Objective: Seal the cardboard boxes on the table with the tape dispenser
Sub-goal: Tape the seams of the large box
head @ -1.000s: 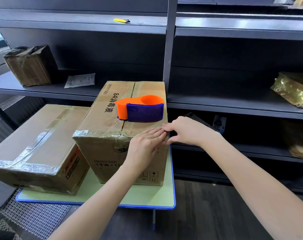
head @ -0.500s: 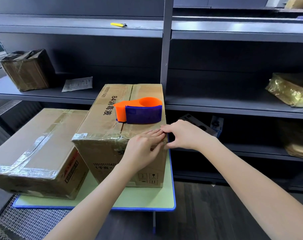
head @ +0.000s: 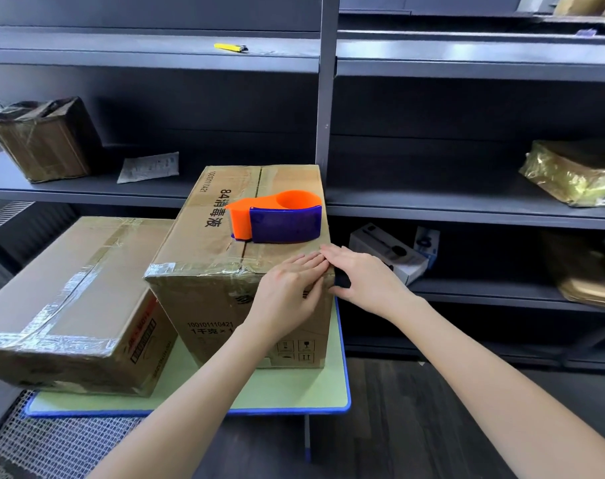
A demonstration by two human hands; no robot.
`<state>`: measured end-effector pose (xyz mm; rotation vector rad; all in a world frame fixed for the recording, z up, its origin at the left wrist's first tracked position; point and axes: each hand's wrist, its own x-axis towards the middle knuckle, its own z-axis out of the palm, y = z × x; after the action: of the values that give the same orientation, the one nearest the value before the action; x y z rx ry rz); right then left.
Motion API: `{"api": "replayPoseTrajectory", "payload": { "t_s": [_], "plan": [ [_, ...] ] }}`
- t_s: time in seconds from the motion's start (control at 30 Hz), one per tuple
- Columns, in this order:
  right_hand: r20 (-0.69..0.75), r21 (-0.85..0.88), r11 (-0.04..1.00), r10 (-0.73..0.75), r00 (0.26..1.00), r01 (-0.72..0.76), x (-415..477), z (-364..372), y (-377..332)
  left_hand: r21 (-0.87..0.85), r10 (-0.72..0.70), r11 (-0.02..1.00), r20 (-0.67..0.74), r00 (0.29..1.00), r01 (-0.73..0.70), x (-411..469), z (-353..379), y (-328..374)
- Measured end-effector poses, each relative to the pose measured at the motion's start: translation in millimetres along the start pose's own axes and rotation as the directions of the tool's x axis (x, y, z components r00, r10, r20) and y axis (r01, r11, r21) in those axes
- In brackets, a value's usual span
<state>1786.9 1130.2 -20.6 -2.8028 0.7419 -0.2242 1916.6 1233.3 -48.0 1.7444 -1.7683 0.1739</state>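
A tall cardboard box [head: 221,305] with black printed characters stands on the small green table [head: 290,395]. An orange and purple tape dispenser [head: 277,219] rests on its top, near the right edge. Clear tape runs along the box's front top edge. My left hand [head: 287,292] lies flat on the front face near the upper right corner, fingers straight on the tape. My right hand [head: 363,274] reaches around that same corner, fingertips on the top edge and thumb on the right side. A lower, wider box [head: 62,299], taped across its top, sits to the left.
Dark metal shelving fills the background. A yellow utility knife [head: 230,47] lies on an upper shelf, a wrapped brown box [head: 45,140] and a paper packet [head: 149,166] on the left shelf, a gold-wrapped parcel [head: 574,174] on the right. Small white cartons [head: 387,252] sit low behind the table.
Both hands stay at the box's front right corner; the left hand has shifted slightly along the taped edge. The view has dipped a little. The dispenser has not moved.
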Motion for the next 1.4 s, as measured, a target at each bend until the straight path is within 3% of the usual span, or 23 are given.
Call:
{"api": "replayPoseTrajectory", "payload": {
  "t_s": [0.1, 0.2, 0.43, 0.63, 0.7, 0.87, 0.97, 1.07, 1.3, 1.4],
  "plan": [
    [-0.013, -0.096, 0.995, -0.02, 1.0, 0.019, -1, -2, -7, -0.08, 0.001, 0.997, 0.059, 0.998, 0.004, 0, -9, 1],
    [-0.065, -0.21, 0.975, -0.085, 0.994, 0.069, 5, -6, -21, -0.153, -0.109, 0.982, 0.032, 0.994, 0.113, -4, -25, -7],
    [-0.077, -0.149, 0.963, -0.238, 0.968, 0.225, 32, 11, -72, 0.0, -0.354, 0.933, -0.194, 0.915, 0.361, -31, -81, -72],
    [-0.034, -0.178, 0.95, -0.265, 0.964, 0.255, 69, 35, -119, 0.139, -0.563, 0.813, -0.061, 0.824, 0.565, -54, -96, -116],
    [-0.022, -0.195, 0.954, -0.237, 0.971, 0.228, 75, 44, -130, 0.142, -0.55, 0.823, -0.048, 0.834, 0.551, -62, -91, -117],
    [-0.065, -0.245, 0.945, -0.238, 0.969, 0.216, 64, 52, -126, 0.22, -0.534, 0.8, -0.165, 0.829, 0.558, -68, -87, -104],
    [-0.056, -0.21, 0.926, -0.331, 0.942, 0.313, 53, 44, -109, 0.27, -0.473, 0.818, -0.185, 0.861, 0.507, -78, -88, -80],
    [-0.013, -0.07, 0.931, -0.361, 0.933, 0.359, 39, 30, -85, 0.295, -0.421, 0.84, -0.174, 0.89, 0.455, -91, -83, -50],
    [-0.291, -0.017, 0.984, -0.175, 0.941, 0.178, 5, 22, -74, 0.28, -0.331, 0.895, -0.107, 0.938, 0.348, -92, -74, 3],
    [-0.206, -0.032, 0.999, -0.015, 0.978, 0.008, 6, 18, -104, 0.211, -0.334, 0.91, -0.135, 0.933, 0.356, -88, -90, -17]
  ]
}}
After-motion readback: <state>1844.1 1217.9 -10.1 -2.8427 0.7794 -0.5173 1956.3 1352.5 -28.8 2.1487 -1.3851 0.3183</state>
